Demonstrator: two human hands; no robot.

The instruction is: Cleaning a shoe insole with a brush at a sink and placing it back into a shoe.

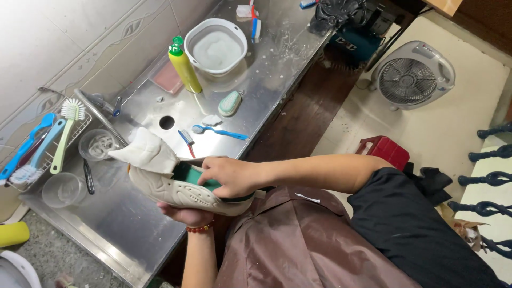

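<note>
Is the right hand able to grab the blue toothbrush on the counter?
Probably yes. The blue toothbrush lies bare on the metal counter just beyond the right hand, nothing between, but that hand must first let go of the shoe.

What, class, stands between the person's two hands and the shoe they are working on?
Nothing visible does. The left hand cradles the cream shoe from underneath, and the right hand rests on its green-lined opening. A white cloth is stuffed in its toe end.
</note>
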